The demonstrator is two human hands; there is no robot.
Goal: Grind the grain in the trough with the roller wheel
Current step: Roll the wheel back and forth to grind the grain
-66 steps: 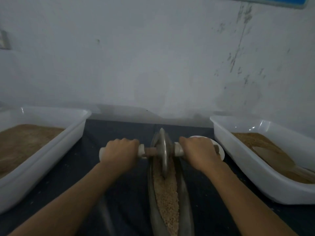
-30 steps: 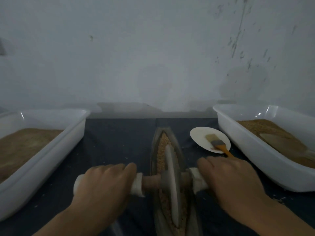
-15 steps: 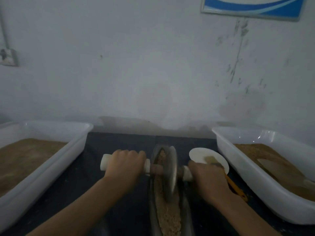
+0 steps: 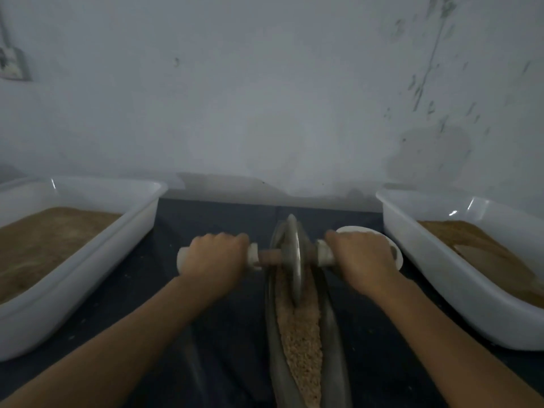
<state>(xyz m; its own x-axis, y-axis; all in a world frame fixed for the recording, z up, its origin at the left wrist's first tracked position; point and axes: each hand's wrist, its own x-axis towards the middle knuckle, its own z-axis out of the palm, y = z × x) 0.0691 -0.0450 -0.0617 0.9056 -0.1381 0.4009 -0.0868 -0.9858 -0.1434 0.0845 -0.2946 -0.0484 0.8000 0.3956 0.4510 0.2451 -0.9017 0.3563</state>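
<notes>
We see the roller wheel (image 4: 293, 257) standing up on its edge in the long metal trough (image 4: 332, 325), near the far end of it. Half a second ago the wheel was a little closer to us, so it has rolled away. A second ago it was much nearer still. The grain (image 4: 300, 337) lies in a pale strip along the trough, on our side of the wheel.

The left hand (image 4: 213, 256) is curled tight around the white handle (image 4: 252, 254) on the left of the wheel. The right hand (image 4: 360, 256) grips the handle on the right side the same way. Both arms reach farther out than before.

Just past the right hand sits a small white dish (image 4: 394, 248), now mostly hidden by that hand. The brush we saw on it earlier is out of sight now.

All of this rests on a dark table (image 4: 206, 334). A white tub (image 4: 88, 260) of brown powder stands at the left, and another white tub (image 4: 441, 278) stands at the right.
</notes>
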